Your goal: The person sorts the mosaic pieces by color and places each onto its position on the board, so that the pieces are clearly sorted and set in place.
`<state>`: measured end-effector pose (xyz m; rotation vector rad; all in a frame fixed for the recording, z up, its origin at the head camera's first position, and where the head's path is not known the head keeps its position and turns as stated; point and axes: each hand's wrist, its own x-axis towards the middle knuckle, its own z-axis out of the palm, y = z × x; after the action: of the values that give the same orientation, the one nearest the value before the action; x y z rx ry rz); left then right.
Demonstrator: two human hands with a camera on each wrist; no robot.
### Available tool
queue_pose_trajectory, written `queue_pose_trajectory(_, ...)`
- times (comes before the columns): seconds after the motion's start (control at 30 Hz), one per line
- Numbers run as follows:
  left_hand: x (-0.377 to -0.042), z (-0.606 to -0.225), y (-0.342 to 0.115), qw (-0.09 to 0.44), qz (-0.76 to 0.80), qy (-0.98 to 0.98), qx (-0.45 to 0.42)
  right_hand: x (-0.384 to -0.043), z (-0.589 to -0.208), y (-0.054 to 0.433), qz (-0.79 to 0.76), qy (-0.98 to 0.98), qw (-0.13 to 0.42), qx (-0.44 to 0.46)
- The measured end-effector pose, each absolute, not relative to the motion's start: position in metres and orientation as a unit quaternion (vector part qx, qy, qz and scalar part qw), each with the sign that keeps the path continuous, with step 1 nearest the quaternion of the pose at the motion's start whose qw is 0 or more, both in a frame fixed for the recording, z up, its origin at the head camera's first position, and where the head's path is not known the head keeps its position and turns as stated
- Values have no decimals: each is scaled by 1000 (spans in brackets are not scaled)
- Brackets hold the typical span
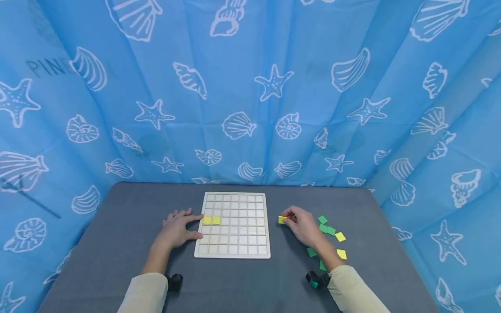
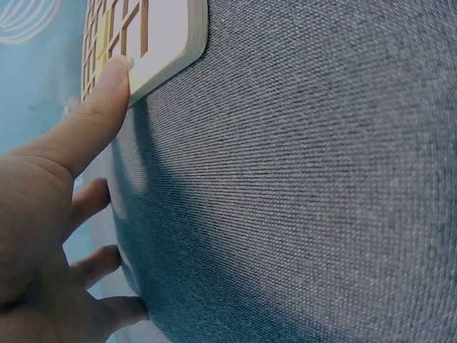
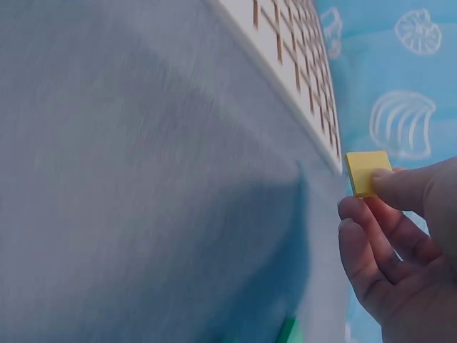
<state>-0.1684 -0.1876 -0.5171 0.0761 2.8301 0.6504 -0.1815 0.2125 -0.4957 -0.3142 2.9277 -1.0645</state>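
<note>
A pale wooden grid board (image 1: 233, 254) lies on the grey table, its cells laid out in rows. Two yellow square tiles (image 1: 212, 220) sit side by side in cells at its left edge. My left hand (image 1: 177, 230) rests at that edge, thumb and index finger spread and touching the frame; the left wrist view shows the thumb (image 2: 107, 89) on the rim. To the right of the board, my right hand (image 1: 302, 227) pinches another yellow tile (image 3: 365, 170) between thumb and fingers, held above the cloth.
Several green tiles (image 1: 323, 228) and two yellow tiles (image 1: 340, 237) lie scattered on the table near the right forearm. The grey table (image 1: 235, 287) ends at a blue curtain (image 1: 250, 108) with white shell and starfish prints.
</note>
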Motion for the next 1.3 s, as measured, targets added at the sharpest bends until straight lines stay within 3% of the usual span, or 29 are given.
queue_pose_trajectory(0.83, -167, -514, -187, 122, 227, 966, 23, -196, -498, 140, -401, 905, 58, -132)
queue_pose_trajectory(1.3, -168, -513, -188, 126, 233, 964, 27, -200, -501, 106, -388, 903, 51, -178)
